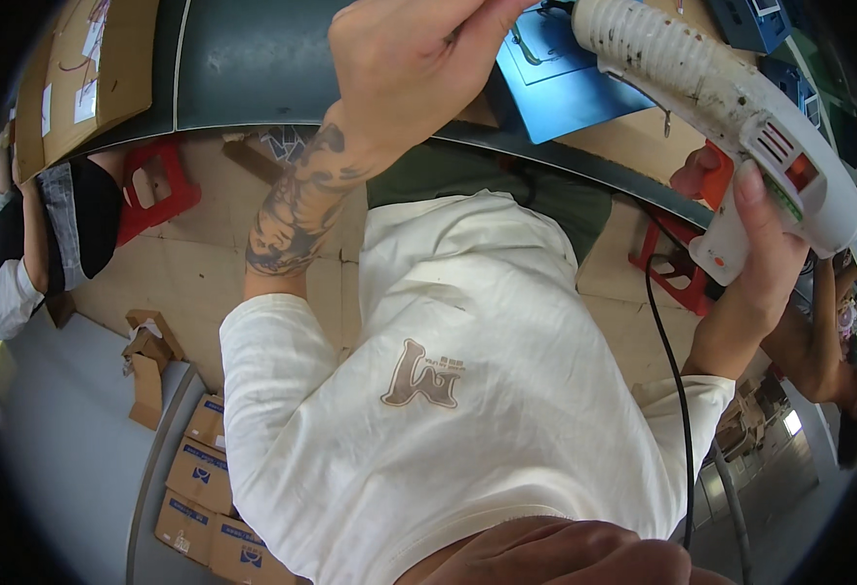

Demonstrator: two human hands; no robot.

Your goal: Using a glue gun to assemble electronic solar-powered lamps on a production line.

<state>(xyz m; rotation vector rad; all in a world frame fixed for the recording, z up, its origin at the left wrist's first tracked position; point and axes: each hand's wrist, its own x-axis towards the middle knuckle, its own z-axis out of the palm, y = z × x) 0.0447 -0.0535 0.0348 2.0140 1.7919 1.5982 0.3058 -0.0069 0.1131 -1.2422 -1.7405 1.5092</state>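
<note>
My right hand point(765, 229) is wrapped round the handle of a white hot glue gun point(677, 63), with a finger by its orange trigger point(716, 175). Brown stains mark the gun's ribbed barrel, and its dark nozzle points left toward my other hand. My left hand point(414, 73) is closed in a pinch close to that nozzle, its fingertips at the picture's upper edge. What those fingers hold is hidden. Below the nozzle, a bright blue sheet or tray point(565, 93) lies on the table with a small dark green piece point(523, 44) on it.
The dark table point(253, 68) runs along the top, with an open cardboard box point(106, 83) at its left. A black cable point(670, 341) hangs at my right. Red stools point(165, 190) and stacked cartons point(199, 468) stand lower down. Other people sit at both sides.
</note>
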